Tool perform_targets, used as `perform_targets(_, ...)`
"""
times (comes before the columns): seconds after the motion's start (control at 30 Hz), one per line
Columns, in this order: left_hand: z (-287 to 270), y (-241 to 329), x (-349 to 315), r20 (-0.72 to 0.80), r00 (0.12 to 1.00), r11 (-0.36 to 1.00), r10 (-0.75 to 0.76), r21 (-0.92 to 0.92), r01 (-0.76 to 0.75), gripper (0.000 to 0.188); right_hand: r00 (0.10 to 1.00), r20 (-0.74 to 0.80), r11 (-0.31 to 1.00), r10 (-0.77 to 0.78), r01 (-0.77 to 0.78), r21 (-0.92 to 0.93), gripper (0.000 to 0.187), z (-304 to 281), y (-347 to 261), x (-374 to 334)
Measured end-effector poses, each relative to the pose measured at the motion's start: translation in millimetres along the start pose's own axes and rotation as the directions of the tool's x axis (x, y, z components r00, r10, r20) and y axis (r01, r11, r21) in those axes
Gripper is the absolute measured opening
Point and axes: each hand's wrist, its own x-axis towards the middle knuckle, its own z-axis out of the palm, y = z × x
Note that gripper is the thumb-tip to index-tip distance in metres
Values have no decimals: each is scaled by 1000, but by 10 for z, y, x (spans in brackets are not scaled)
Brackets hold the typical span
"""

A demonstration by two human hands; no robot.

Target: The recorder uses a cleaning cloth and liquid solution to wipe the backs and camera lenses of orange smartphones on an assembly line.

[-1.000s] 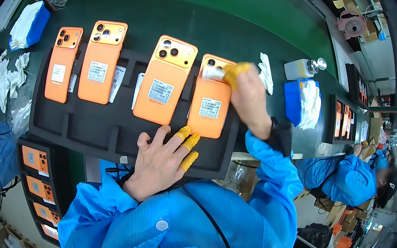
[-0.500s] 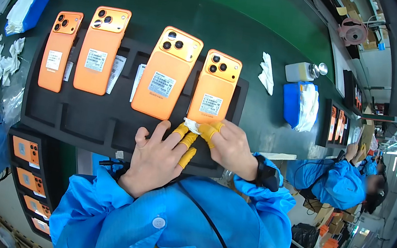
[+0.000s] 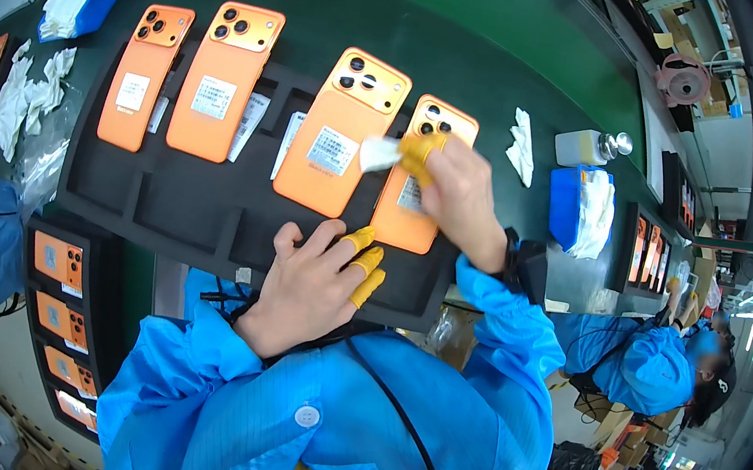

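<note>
My right hand point(image 3: 460, 189), with yellow finger cots, pinches a white wipe point(image 3: 380, 154) over the upper part of the rightmost orange phone point(image 3: 406, 224). The wipe hangs toward the neighbouring orange phone point(image 3: 305, 183) and is slightly blurred; whether it touches either phone I cannot tell. My left hand point(image 3: 313, 286) lies open by the lower edge of the rightmost phone, its yellow-cotted fingers over the black foam tray point(image 3: 145, 221) and holding nothing. Two more orange phones point(image 3: 128, 121) point(image 3: 206, 132) lie back up at the left, with white labels on them.
Blue boxes of white wipes point(image 3: 93, 3) point(image 3: 565, 208) stand at either side. A loose wipe point(image 3: 521, 148) and a pump bottle point(image 3: 588, 149) are at the right. Crumpled wipes point(image 3: 29, 104) lie left. Another phone tray point(image 3: 52, 316) sits lower left. A co-worker point(image 3: 650, 361) is at far right.
My right hand has lifted the wipe from the rightmost phone's lower end up toward its camera end. My left hand has separated from it. The whole view has shifted slightly.
</note>
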Motion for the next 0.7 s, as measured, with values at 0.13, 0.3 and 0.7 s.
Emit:
perform_targets(0.13, -83, -75, 29, -148, 982, 972, -118, -219, 84, 20, 977, 100, 972, -191, 173, 160, 23, 1, -289, -306)
perform_targets(0.3, -372, -412, -42, -203, 944, 962, -258, 41, 272, 31, 932, 306, 977, -194, 155, 148, 11, -280, -399, -506)
perform_targets(0.7, -231, -482, -59, -123, 948, 929, -294, 196, 314, 30, 963, -187, 980, 194, -184, 70, 12, -47, -35, 791)
